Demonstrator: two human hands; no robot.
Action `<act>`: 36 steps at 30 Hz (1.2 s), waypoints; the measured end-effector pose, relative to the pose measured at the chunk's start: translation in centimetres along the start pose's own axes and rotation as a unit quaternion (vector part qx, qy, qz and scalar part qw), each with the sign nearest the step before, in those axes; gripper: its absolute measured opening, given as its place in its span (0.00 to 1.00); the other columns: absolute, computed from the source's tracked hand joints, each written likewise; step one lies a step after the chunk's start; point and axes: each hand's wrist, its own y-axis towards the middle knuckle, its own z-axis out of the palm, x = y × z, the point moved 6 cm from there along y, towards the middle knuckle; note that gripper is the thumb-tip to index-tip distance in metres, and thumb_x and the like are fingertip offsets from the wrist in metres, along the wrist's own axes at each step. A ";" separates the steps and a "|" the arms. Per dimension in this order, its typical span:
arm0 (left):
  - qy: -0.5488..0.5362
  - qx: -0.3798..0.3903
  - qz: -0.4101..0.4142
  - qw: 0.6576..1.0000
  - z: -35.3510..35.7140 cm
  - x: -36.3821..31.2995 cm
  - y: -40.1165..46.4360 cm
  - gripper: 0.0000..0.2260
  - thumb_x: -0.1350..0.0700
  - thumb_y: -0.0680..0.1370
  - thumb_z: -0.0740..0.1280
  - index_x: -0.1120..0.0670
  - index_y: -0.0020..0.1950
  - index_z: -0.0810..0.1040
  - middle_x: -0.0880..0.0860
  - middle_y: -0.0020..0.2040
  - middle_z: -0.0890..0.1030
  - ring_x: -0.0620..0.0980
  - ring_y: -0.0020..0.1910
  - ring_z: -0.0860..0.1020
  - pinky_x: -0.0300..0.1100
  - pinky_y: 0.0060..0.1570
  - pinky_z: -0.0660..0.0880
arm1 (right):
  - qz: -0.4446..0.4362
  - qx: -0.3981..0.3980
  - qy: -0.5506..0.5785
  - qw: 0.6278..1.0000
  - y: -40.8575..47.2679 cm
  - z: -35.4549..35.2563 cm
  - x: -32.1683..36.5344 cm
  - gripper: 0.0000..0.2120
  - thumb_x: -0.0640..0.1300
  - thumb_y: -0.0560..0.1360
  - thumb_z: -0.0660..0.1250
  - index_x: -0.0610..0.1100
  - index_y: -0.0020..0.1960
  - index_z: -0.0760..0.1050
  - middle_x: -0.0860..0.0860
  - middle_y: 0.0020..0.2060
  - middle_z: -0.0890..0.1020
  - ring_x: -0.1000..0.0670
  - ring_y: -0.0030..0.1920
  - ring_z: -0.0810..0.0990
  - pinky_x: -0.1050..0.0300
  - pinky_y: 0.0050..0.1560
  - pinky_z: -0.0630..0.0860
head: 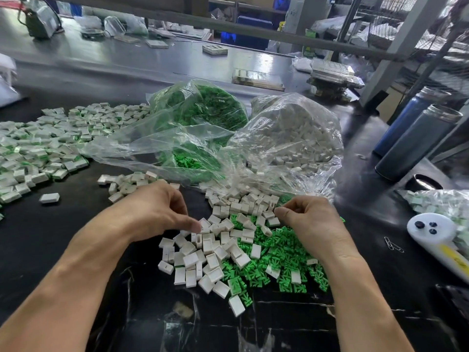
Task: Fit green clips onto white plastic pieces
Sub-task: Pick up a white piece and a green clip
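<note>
The left hand reaches with curled fingers into the white pieces; better pinch only one. The right hand has its fingers closed, content unclear, above the green clips.

Bright, even overhead light; only soft, faint shadows under the left hand and right hand. White glare on the clear plastic bags beyond the fingers. Sharp near both hands, motion-smeared farther out. Wide-angle bending at the edges, shelving posts far right leaning.
</note>
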 end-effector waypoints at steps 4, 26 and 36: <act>-0.003 0.026 0.008 1.000 0.4 0.0 -0.1 0.07 0.51 0.71 0.81 0.51 0.43 0.85 0.48 0.37 0.87 0.45 0.32 0.83 0.36 0.28 0.75 | 0.012 0.031 0.004 0.999 0.0 0.0 -0.4 0.08 0.54 0.73 0.79 0.52 0.41 0.84 0.58 0.32 0.81 0.58 0.34 0.77 0.64 0.31 0.70; -0.283 -0.046 0.126 0.950 2.1 -2.5 0.4 0.03 0.58 0.75 0.76 0.52 0.47 0.86 0.53 0.42 0.87 0.47 0.39 0.84 0.37 0.40 0.82 | -0.061 0.086 0.041 0.994 -0.6 0.1 0.6 0.03 0.50 0.77 0.76 0.54 0.46 0.83 0.64 0.37 0.83 0.66 0.35 0.80 0.75 0.31 0.72; -0.564 0.057 0.144 0.811 3.7 -4.2 0.0 0.09 0.65 0.67 0.74 0.59 0.46 0.88 0.61 0.46 0.86 0.55 0.44 0.86 0.43 0.46 0.84 | -0.128 0.094 0.283 0.946 -2.1 2.5 4.0 0.04 0.43 0.78 0.75 0.52 0.50 0.85 0.53 0.37 0.85 0.57 0.34 0.81 0.65 0.33 0.75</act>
